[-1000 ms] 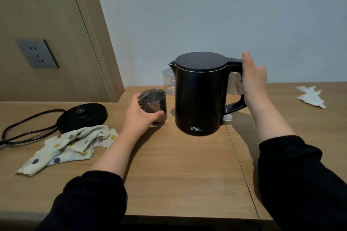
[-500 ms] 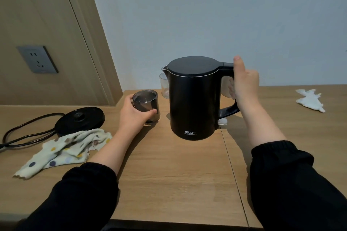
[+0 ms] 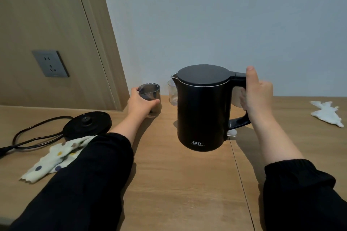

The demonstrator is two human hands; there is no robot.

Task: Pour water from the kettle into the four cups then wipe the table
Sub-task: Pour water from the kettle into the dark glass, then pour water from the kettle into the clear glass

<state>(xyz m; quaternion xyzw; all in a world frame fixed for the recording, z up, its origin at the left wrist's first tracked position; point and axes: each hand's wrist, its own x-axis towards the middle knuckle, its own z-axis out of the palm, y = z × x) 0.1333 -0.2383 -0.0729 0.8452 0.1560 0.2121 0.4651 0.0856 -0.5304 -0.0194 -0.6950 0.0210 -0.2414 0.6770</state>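
The right grip (image 3: pixel 258 95) is closed round the handle of the black kettle (image 3: pixel 201 110), thumb up along the handle's top, fingers curled through the gap; the kettle is upright at mid-worktop (image 3: pixel 178 184), lid shut, spout pointing away to the left; whether its base touches the wood or hangs just above cannot be told; the left grip (image 3: pixel 141 104) is wrapped round a dark cup (image 3: pixel 150 92), thumb on the near side, fingers behind; this cup stands upright near the back edge, left of the kettle and apart from it; a clear cup (image 3: pixel 172 92) stands at the wall, partly hidden behind the spout; something pale shows through the handle gap, too hidden to name; to the left lie the kettle's base (image 3: pixel 87 124) with its cord (image 3: pixel 28 137), and a dotted cloth (image 3: pixel 56 157) partly under the left sleeve; a white rag (image 3: pixel 326 113) lies far right; a socket (image 3: pixel 50 63) sits in the wood panel
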